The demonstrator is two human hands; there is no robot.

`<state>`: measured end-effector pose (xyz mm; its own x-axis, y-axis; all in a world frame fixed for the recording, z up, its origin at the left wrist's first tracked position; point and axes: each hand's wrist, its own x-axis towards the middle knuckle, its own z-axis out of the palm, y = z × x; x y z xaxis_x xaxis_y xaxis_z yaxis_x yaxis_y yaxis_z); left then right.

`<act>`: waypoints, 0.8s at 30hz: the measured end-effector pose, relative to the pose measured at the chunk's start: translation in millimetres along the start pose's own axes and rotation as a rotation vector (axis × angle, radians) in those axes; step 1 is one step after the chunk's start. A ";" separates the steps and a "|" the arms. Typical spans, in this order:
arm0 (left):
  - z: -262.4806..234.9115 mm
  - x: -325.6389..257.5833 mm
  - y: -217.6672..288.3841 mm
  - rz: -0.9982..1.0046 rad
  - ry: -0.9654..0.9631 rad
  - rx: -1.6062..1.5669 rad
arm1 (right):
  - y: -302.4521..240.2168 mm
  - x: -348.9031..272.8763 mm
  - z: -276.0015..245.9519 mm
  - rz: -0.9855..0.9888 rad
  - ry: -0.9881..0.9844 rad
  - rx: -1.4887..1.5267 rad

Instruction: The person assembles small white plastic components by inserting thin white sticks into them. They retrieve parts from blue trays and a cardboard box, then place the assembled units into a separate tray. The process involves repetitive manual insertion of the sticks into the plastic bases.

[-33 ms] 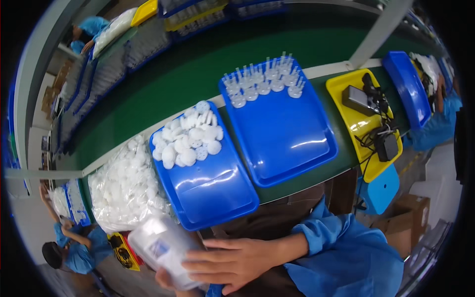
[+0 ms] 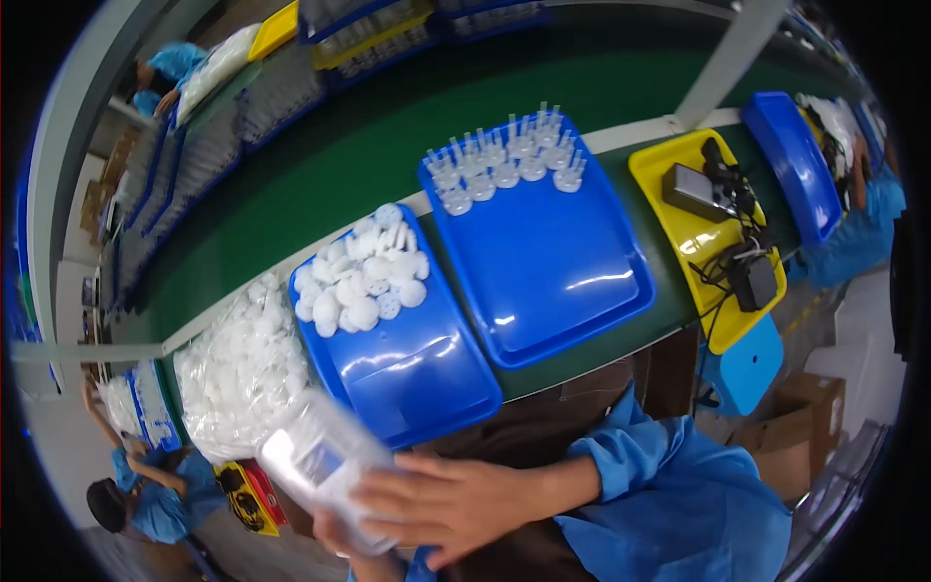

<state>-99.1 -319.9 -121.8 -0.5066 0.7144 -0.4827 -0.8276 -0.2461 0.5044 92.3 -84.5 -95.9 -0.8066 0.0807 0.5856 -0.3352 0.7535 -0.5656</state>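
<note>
Low in the picture, a translucent plastic container (image 2: 320, 461) with a small label is tilted over the table's front edge; motion blurs it. My left hand (image 2: 341, 538) grips its near end from beneath, mostly hidden by it. Across its right side lies my right hand (image 2: 441, 504), fingers stretched flat on the surface. Just beyond stands a blue tray (image 2: 412, 383) with a pile of white round perforated discs (image 2: 359, 281) at its far end. A clear bag of white parts (image 2: 242, 373) rests left of it. The larger blue tray (image 2: 553, 262) carries several clear stemmed pieces (image 2: 504, 163) along its far side.
To the right, a yellow tray (image 2: 700, 254) holds a silver box (image 2: 690, 191), dark cables and an adapter (image 2: 754, 283). A blue stool (image 2: 749, 364) and cardboard boxes (image 2: 800, 436) stand below. Another person (image 2: 160, 490) is at lower left. Filled trays (image 2: 189, 170) line the far side.
The container has shifted slightly up, and more of my left hand shows. My right hand stays flat on it. The whole view has moved a little.
</note>
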 end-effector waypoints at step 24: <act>135.6 148.7 -76.1 -1.145 -0.398 0.096 | 10.9 -20.9 -89.0 0.367 0.756 -0.468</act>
<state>-78.8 -106.1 -134.9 0.6294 0.6419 -0.4381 -0.7177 0.6963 -0.0108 148.8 -19.9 -62.6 -0.2401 0.6390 0.7308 0.2359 0.7686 -0.5946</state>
